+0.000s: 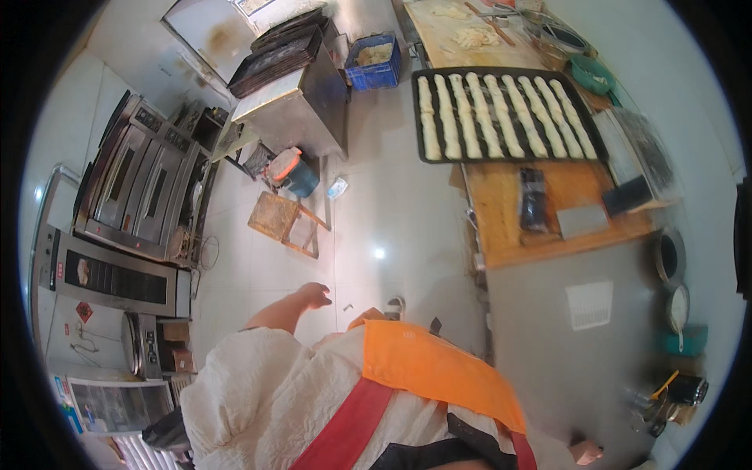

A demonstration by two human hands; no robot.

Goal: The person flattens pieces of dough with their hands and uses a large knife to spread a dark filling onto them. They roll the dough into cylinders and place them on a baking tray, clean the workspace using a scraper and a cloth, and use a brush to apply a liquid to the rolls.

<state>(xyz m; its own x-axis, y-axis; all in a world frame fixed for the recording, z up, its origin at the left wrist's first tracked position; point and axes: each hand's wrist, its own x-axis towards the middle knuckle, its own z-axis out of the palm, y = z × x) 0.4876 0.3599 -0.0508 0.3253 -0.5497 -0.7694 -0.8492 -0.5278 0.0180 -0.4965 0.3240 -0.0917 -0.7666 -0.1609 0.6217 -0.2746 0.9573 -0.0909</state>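
Observation:
My left hand [315,295] hangs low over the tiled floor, away from every surface, with its fingers loosely spread and nothing visible in them. At the lower right, part of my right hand [586,452] shows beside the steel table [548,337]; its fingers are too hidden to read. An orange and red apron [431,352] covers my front. Ahead on the right, a black baking tray [417,133] holds several long pale dough strips [479,117] side by side. It lies across a wooden worktop [497,204], near a dark package [533,200] and a flat grey plate [582,222].
A wooden stool [274,216] and an orange-rimmed bucket [301,176] stand on the floor ahead left. Behind them is a steel cabinet [294,113] stacked with dark trays [278,63]. A blue crate [373,74] sits farther back. Steel ovens [137,184] line the left wall.

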